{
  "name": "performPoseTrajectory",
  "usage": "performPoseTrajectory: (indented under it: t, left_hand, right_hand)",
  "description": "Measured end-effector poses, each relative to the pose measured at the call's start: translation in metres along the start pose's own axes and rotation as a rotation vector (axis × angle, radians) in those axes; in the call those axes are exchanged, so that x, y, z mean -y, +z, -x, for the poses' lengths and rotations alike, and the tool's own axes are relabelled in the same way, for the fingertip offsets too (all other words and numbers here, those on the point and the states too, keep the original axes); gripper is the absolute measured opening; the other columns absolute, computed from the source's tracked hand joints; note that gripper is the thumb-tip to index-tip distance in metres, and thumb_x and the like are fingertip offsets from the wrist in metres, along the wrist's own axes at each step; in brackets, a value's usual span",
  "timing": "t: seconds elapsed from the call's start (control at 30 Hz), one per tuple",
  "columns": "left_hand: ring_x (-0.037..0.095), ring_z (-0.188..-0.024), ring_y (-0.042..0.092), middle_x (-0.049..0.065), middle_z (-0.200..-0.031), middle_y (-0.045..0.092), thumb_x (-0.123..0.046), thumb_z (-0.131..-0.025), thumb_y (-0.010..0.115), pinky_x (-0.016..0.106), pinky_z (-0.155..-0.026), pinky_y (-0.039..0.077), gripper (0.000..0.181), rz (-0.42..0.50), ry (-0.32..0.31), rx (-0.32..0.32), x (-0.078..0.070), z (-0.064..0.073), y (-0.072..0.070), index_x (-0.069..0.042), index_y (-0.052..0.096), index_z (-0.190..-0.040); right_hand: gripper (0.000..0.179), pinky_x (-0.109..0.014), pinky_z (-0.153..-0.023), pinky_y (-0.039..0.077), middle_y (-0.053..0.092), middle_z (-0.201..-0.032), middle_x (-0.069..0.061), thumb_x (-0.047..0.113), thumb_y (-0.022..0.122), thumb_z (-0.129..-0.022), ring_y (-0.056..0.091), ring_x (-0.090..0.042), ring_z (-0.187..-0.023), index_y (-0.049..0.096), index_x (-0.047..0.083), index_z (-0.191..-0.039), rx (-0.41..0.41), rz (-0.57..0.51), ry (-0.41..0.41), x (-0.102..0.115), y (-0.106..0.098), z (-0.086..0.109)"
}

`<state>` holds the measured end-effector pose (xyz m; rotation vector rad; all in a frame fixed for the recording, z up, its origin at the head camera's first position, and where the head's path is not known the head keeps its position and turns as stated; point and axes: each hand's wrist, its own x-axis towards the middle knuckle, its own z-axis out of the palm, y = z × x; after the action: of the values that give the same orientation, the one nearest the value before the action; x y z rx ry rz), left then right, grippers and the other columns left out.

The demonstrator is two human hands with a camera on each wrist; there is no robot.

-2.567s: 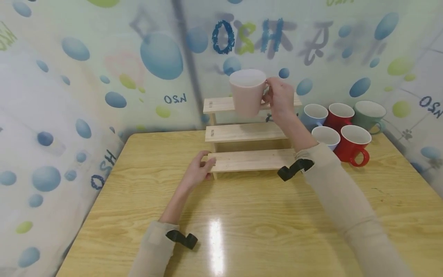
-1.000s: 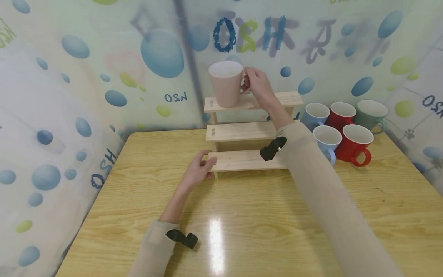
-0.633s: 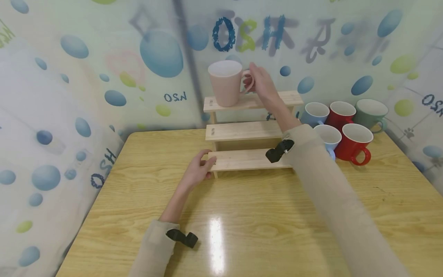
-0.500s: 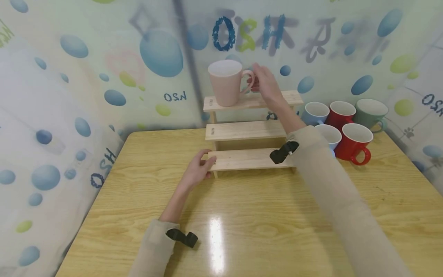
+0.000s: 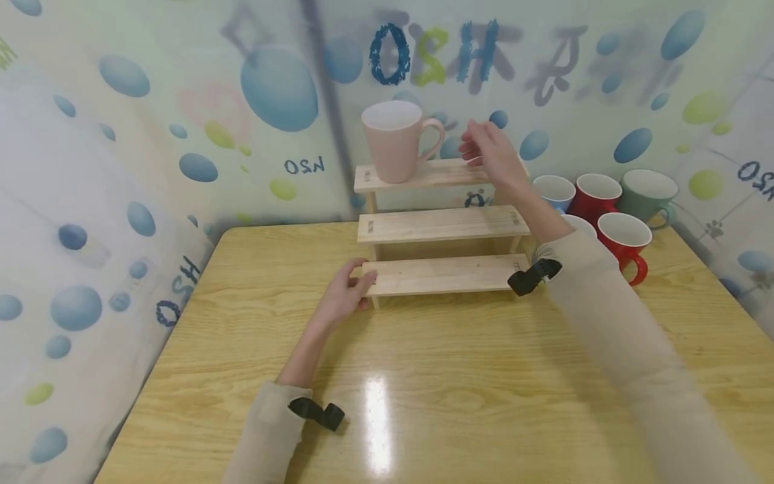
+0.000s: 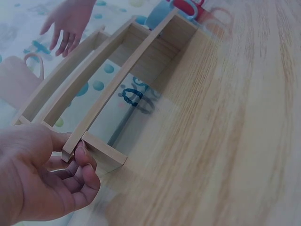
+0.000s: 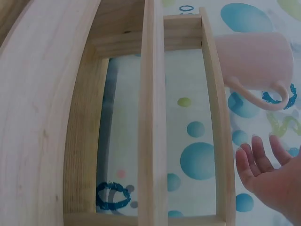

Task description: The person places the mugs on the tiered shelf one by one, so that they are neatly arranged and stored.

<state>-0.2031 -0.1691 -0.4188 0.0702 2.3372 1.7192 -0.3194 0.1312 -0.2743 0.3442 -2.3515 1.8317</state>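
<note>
In my head view the pink mug (image 5: 393,148) stands upright at the top left of the wooden rack (image 5: 447,274) (likely stiff, breakable, best taken by its handle). In my left wrist view, my left hand (image 6: 44,176) pinches the rack's lowest left end. In my right wrist view, my right hand (image 7: 277,179), fingers loosely spread, holds nothing.

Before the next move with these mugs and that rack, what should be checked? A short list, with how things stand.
1. Pink mug upright on the top shelf: ok.
2. Right hand off its handle: ok.
3. Left hand gripping the bottom shelf: ok.
4. Front red mug with handle in view: ok.
5. Mug left of it in plain view: not ok; right sleeve hides most.
6. Rack steady: cannot tell from stills.
</note>
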Motion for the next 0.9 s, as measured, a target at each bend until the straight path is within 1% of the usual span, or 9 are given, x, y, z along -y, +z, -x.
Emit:
performPoseTrajectory:
  t: [0.1, 0.17, 0.2, 0.33, 0.4, 0.57, 0.77, 0.9]
  left_hand:
    - [0.016, -0.064, 0.050, 0.019, -0.131, 0.060, -0.037, -0.106, 0.055, 0.032, -0.065, 0.046, 0.063, 0.001, -0.006, 0.004, -0.001, 0.000, 0.000, -0.012, 0.030, -0.158]
    - [0.017, -0.065, 0.050, 0.021, -0.132, 0.059, -0.033, -0.107, 0.053, 0.035, -0.068, 0.047, 0.061, -0.004, -0.014, 0.008, -0.007, 0.002, 0.000, -0.010, 0.029, -0.158]
    - [0.018, -0.065, 0.051, 0.021, -0.132, 0.059, -0.033, -0.107, 0.053, 0.037, -0.069, 0.047, 0.061, -0.005, -0.017, 0.009, -0.007, 0.002, 0.000, -0.010, 0.029, -0.158]
    - [0.018, -0.066, 0.051, 0.021, -0.133, 0.059, -0.033, -0.107, 0.054, 0.037, -0.070, 0.048, 0.060, -0.011, -0.009, 0.006, -0.007, 0.003, 0.000, -0.010, 0.030, -0.157]
    - [0.017, -0.066, 0.051, 0.019, -0.132, 0.060, -0.037, -0.106, 0.055, 0.034, -0.068, 0.047, 0.062, -0.003, 0.002, 0.002, -0.001, 0.000, 0.000, -0.012, 0.031, -0.157]
    - [0.016, -0.065, 0.051, 0.018, -0.129, 0.060, -0.036, -0.106, 0.055, 0.032, -0.066, 0.046, 0.060, 0.005, 0.015, -0.003, -0.002, 0.001, 0.000, -0.011, 0.033, -0.156]
    - [0.019, -0.068, 0.052, 0.020, -0.131, 0.060, -0.036, -0.105, 0.055, 0.032, -0.069, 0.047, 0.060, 0.007, 0.027, 0.001, -0.001, 0.002, 0.001, -0.010, 0.033, -0.155]
    - [0.020, -0.069, 0.052, 0.020, -0.132, 0.059, -0.037, -0.105, 0.055, 0.034, -0.070, 0.047, 0.061, 0.002, 0.021, 0.000, -0.001, 0.003, 0.001, -0.012, 0.033, -0.156]
  right_hand:
    - [0.040, -0.035, -0.094, 0.047, 0.057, -0.106, -0.006, 0.039, 0.036, -0.110, 0.058, -0.020, -0.099, 0.052, 0.004, -0.118, -0.004, -0.004, -0.015, -0.004, -0.010, 0.004]
    - [0.037, -0.033, -0.093, 0.046, 0.056, -0.106, -0.005, 0.038, 0.036, -0.110, 0.057, -0.018, -0.099, 0.052, 0.006, -0.117, -0.008, -0.011, -0.022, -0.007, -0.016, 0.008]
    - [0.035, -0.032, -0.093, 0.046, 0.056, -0.106, -0.004, 0.038, 0.036, -0.111, 0.057, -0.017, -0.099, 0.052, 0.007, -0.117, -0.009, -0.012, -0.023, -0.008, -0.020, 0.010]
    - [0.029, -0.029, -0.092, 0.046, 0.055, -0.107, -0.002, 0.036, 0.038, -0.111, 0.056, -0.017, -0.101, 0.052, 0.011, -0.116, -0.018, -0.033, -0.021, -0.012, -0.034, 0.019]
    - [0.027, -0.028, -0.092, 0.047, 0.056, -0.107, -0.002, 0.035, 0.039, -0.110, 0.056, -0.018, -0.102, 0.052, 0.012, -0.115, -0.032, -0.047, -0.026, -0.013, -0.042, 0.023]
    - [0.024, -0.025, -0.089, 0.048, 0.060, -0.103, -0.001, 0.031, 0.043, -0.109, 0.058, -0.017, -0.099, 0.057, 0.012, -0.111, -0.108, -0.076, -0.073, -0.021, -0.063, 0.029]
    - [0.021, -0.022, -0.083, 0.049, 0.065, -0.096, -0.001, 0.025, 0.048, -0.108, 0.060, -0.015, -0.090, 0.062, 0.010, -0.104, -0.195, -0.179, -0.111, -0.033, -0.091, 0.038]
    - [0.019, -0.020, -0.083, 0.049, 0.067, -0.096, -0.001, 0.024, 0.052, -0.107, 0.062, -0.014, -0.090, 0.064, 0.009, -0.105, -0.237, -0.186, -0.118, -0.042, -0.110, 0.047]
